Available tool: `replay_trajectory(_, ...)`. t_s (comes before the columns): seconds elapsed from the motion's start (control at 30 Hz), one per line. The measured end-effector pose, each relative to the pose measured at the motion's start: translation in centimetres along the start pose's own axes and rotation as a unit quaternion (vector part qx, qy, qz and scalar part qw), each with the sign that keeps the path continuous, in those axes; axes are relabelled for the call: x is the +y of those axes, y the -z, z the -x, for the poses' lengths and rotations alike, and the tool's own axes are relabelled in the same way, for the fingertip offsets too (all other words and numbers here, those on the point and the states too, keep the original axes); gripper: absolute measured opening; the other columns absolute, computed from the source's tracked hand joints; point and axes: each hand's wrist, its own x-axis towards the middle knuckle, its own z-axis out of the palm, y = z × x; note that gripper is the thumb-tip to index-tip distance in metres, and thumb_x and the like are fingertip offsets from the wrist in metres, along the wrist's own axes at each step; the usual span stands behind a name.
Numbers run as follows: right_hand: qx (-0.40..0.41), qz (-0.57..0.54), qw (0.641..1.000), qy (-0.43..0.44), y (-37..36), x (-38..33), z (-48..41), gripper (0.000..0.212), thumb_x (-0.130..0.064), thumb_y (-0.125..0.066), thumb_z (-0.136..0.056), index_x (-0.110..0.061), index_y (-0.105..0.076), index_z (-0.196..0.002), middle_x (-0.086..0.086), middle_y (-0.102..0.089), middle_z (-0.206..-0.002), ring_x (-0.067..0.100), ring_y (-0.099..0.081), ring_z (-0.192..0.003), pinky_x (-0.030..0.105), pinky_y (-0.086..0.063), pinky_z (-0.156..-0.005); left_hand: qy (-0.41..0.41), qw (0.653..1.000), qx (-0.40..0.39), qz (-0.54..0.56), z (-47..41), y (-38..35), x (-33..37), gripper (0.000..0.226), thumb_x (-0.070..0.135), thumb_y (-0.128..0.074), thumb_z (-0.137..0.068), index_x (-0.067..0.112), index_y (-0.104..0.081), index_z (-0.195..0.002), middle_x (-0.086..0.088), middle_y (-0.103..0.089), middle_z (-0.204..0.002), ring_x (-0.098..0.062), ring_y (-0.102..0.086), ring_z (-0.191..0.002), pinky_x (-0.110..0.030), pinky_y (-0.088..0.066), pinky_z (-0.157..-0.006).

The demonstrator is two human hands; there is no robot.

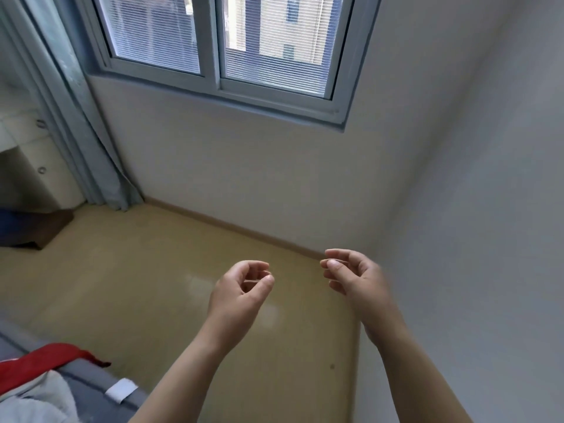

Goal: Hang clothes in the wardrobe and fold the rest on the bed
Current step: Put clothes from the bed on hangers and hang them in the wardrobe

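**Both hands empty, clothes waiting on the bed**

Down-left of the fingers, a red garment and a pale garment lie on the bed. The left hand and right hand hover, fingers loosely curled, released, grasping nothing. The next move likely calls for reaching down-left to pick one.

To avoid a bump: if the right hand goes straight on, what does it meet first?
Probably the wall under the window; nothing shows between it and the right hand, but depth is unclear.

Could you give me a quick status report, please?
Left hand and right hand empty, loosely curled, over floor. Red garment on bed, untouched. Nothing blocking.
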Motion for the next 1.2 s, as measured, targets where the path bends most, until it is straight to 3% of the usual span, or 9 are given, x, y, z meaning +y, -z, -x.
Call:
replay_trajectory(0.1, -0.032, 0.002, 1.0, -0.001, -0.9, -0.2, -5.1, 0.014, -0.012, -0.061, -0.092, -0.021, -0.068, -0.101, 0.004, -0.073, -0.098, 0.015, -0.069, -0.091, 0.032, -0.056, -0.084, 0.007, 0.999, 0.034, 0.008, -4.6, -0.3, -0.1, 0.014, 0.026, -0.07, -0.083, 0.026, -0.067, -0.097, 0.005, -0.072, -0.092, -0.015, -0.067, -0.086, -0.039, -0.055, -0.086)
replay_trajectory(0.2, -0.054, 0.009, 0.998, 0.005, -2.6, -0.7, -10.1, 0.014, -0.013, -0.062, -0.092, -0.022, -0.068, -0.1, 0.002, -0.073, -0.097, 0.016, -0.069, -0.093, 0.032, -0.056, -0.084, 0.01, 0.998, 0.063, 0.013, -9.4, 0.0, -0.4, 0.013, 0.016, -0.067, -0.086, 0.025, -0.067, -0.096, 0.004, -0.072, -0.093, -0.016, -0.067, -0.087, -0.039, -0.055, -0.086)
replay_trajectory(0.47, -0.093, 0.032, 0.995, 0.012, -8.3, -3.3, -21.4, 0.014, -0.014, -0.062, -0.092, -0.021, -0.068, -0.102, 0.002, -0.072, -0.1, 0.016, -0.068, -0.093, 0.03, -0.056, -0.084, 0.007, 0.995, 0.103, 0.015, -20.4, 2.7, 0.3, 0.013, 0.018, -0.067, -0.087, 0.028, -0.067, -0.096, 0.007, -0.071, -0.093, -0.01, -0.066, -0.087, -0.029, -0.054, -0.082)
replay_trajectory(0.8, -0.18, 0.03, 0.983, 0.018, -16.3, -5.5, -35.5, 0.014, -0.017, -0.064, -0.091, -0.024, -0.069, -0.102, -0.001, -0.073, -0.097, 0.017, -0.069, -0.092, 0.036, -0.055, -0.089, 0.021, 0.982, 0.188, 0.004, -32.7, 6.3, 0.4, 0.013, 0.019, -0.066, -0.087, 0.028, -0.067, -0.097, 0.008, -0.071, -0.094, -0.011, -0.066, -0.089, -0.033, -0.054, -0.085)
replay_trajectory(1.07, -0.317, 0.051, 0.947, 0.029, -25.2, -7.8, -47.4, 0.014, -0.017, -0.065, -0.089, -0.026, -0.07, -0.099, -0.002, -0.074, -0.093, 0.02, -0.069, -0.088, 0.041, -0.055, -0.09, 0.044, 0.943, 0.331, 0.01, -41.2, 9.0, 0.3, 0.014, 0.017, -0.067, -0.086, 0.027, -0.067, -0.096, 0.007, -0.072, -0.091, -0.008, -0.066, -0.084, -0.029, -0.054, -0.082)
replay_trajectory(1.2, -0.397, 0.069, 0.914, 0.047, -31.1, -8.5, -50.1, 0.015, -0.017, -0.064, -0.089, -0.025, -0.07, -0.1, -0.006, -0.074, -0.091, 0.007, -0.067, -0.077, 0.037, -0.056, -0.087, 0.056, 0.912, 0.406, 0.016, -42.9, 11.9, -0.4, 0.015, 0.014, -0.068, -0.086, 0.025, -0.067, -0.096, 0.004, -0.071, -0.091, -0.013, -0.067, -0.088, -0.033, -0.054, -0.085)
